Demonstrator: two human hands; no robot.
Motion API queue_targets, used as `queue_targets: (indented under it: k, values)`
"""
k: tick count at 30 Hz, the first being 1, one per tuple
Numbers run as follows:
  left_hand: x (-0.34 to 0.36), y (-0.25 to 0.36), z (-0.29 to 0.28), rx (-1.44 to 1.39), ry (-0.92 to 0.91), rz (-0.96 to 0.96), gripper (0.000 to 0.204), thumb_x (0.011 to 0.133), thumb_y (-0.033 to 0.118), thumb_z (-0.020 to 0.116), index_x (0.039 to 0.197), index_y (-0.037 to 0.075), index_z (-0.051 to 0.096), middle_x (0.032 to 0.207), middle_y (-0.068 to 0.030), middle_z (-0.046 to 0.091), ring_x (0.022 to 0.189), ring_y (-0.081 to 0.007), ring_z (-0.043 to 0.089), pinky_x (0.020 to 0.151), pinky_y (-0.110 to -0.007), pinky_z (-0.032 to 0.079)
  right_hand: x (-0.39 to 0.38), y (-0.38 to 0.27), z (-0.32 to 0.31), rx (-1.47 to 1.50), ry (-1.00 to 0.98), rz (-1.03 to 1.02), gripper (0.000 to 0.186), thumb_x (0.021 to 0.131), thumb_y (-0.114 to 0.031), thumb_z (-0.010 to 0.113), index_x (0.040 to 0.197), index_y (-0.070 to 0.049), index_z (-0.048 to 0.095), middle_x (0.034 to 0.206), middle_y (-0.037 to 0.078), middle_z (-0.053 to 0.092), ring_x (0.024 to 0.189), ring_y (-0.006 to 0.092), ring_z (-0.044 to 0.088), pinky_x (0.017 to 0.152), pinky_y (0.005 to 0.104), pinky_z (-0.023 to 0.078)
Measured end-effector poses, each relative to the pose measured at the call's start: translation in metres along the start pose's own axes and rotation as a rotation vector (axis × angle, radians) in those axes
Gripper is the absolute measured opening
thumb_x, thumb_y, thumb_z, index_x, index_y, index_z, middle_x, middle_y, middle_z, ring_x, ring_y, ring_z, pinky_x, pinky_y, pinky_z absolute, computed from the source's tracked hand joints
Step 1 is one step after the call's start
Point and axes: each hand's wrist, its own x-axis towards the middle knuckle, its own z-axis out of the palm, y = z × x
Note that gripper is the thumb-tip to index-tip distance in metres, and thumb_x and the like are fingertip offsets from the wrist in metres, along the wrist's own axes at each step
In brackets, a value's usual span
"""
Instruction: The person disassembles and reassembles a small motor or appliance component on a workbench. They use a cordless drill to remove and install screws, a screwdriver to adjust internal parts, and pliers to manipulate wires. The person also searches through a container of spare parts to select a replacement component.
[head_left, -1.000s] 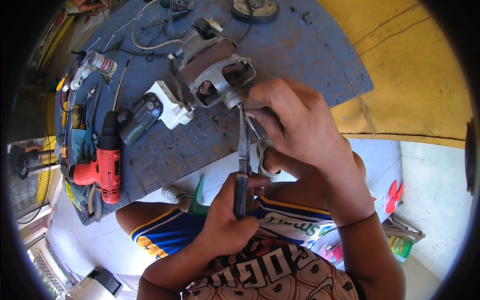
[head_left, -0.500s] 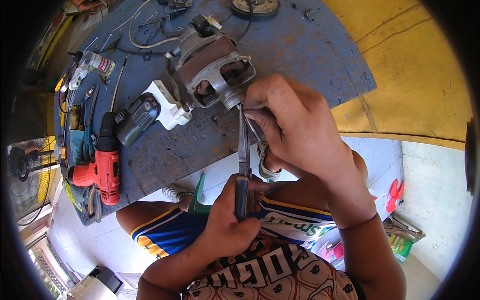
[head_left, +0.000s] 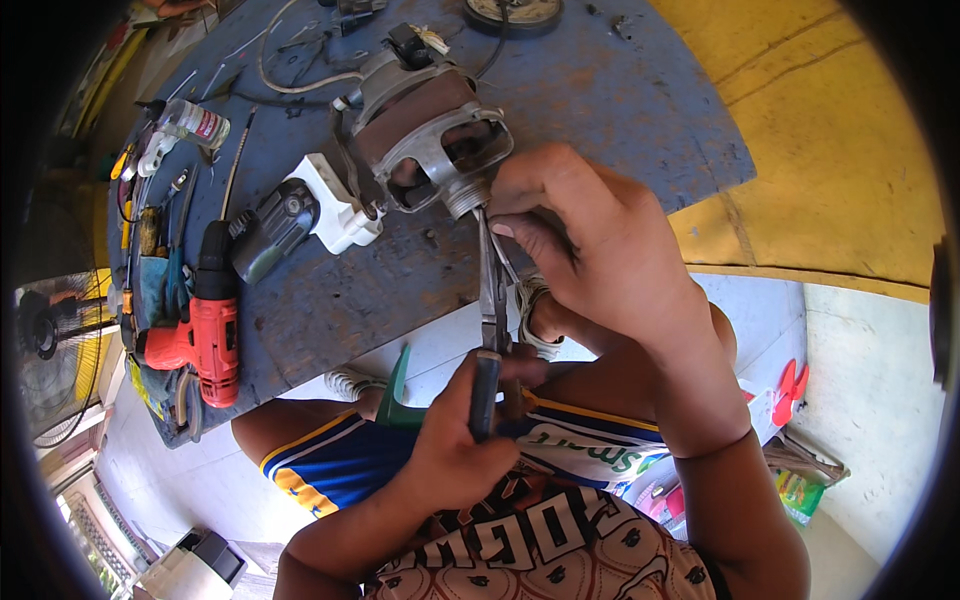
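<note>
My left hand (head_left: pixel 455 430) is wrapped round the dark handles of long-nose pliers (head_left: pixel 490 290); its fingertips are blurred. The pliers' tips reach up to the threaded neck (head_left: pixel 464 196) of a grey metal electric motor (head_left: pixel 415 125) lying on the table. My right hand (head_left: pixel 615 245) is closed in a pinch beside that neck, thumb and forefinger close to the pliers' tips. What it pinches is hidden. A thin metal rod (head_left: pixel 507 262) sticks out below the right fingers; I cannot tell whether it belongs to the motor.
A worn blue-grey table (head_left: pixel 330 300) bears a white and dark plastic piece (head_left: pixel 340 215), a red power drill (head_left: pixel 212 340), a clear bottle (head_left: pixel 195 125) and several hand tools. A round wheel-like part (head_left: pixel 512 14) and cables lie at the back. A fan (head_left: pixel 60 345) stands left.
My left fingers have shifted on the pliers' handles, and the pliers have tilted slightly. The right thumb and forefinger have moved a little; the motor has barely shifted.
</note>
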Motion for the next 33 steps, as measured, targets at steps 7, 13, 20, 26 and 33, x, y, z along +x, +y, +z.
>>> queue_targets:
  k: [7,13,20,26,33]
  values:
    - [-0.021,-0.004,-0.026,-0.090,0.017,-0.030,0.077,0.071,-0.010,0.051,0.148,-0.002,0.049,0.150,-0.0166,0.053,0.148,-0.0286,0.049,0.120,-0.048,0.043,0.005,0.009,-0.013,0.002,-0.069,-0.074,0.020,0.089,-0.003,0.079,0.108,-0.009,0.076,0.095,0.008,0.073,0.084,0.0288,0.070,0.072,0.0386,0.056]
    - [-0.011,0.001,-0.028,-0.019,-0.038,-0.037,0.078,0.068,-0.004,0.055,0.145,-0.006,0.052,0.146,-0.0191,0.054,0.119,-0.0249,0.058,0.115,-0.048,0.046,0.005,0.007,-0.013,-0.050,-0.065,-0.119,0.018,0.088,-0.004,0.080,0.105,-0.010,0.077,0.090,0.007,0.070,0.082,0.0291,0.067,0.072,0.0395,0.054]
    - [0.008,-0.007,-0.028,0.030,-0.083,0.025,0.060,0.074,-0.006,0.052,0.133,0.000,0.062,0.131,-0.0104,0.062,0.109,-0.0161,0.062,0.095,-0.030,0.051,0.003,0.008,-0.011,-0.038,-0.087,-0.083,0.017,0.086,-0.004,0.080,0.102,-0.009,0.076,0.087,0.007,0.068,0.081,0.0308,0.066,0.070,0.0413,0.053]
    - [0.010,-0.011,-0.026,0.156,0.011,0.039,0.056,0.076,-0.008,0.050,0.129,0.002,0.063,0.124,-0.0092,0.062,0.103,-0.0152,0.061,0.092,-0.030,0.052,0.003,0.006,-0.011,-0.063,-0.092,-0.075,0.015,0.086,-0.006,0.080,0.100,-0.008,0.076,0.087,0.009,0.068,0.080,0.0323,0.066,0.070,0.0413,0.053]
    - [-0.016,0.003,-0.032,0.442,0.104,0.175,0.061,0.070,-0.005,0.058,0.130,-0.001,0.066,0.126,-0.0162,0.064,0.119,-0.0281,0.066,0.106,-0.040,0.050,-0.006,-0.025,-0.016,0.179,-0.325,0.346,0.037,0.090,-0.015,0.081,0.119,-0.003,0.061,0.089,0.015,0.071,0.076,0.0328,0.071,0.067,0.0399,0.053]
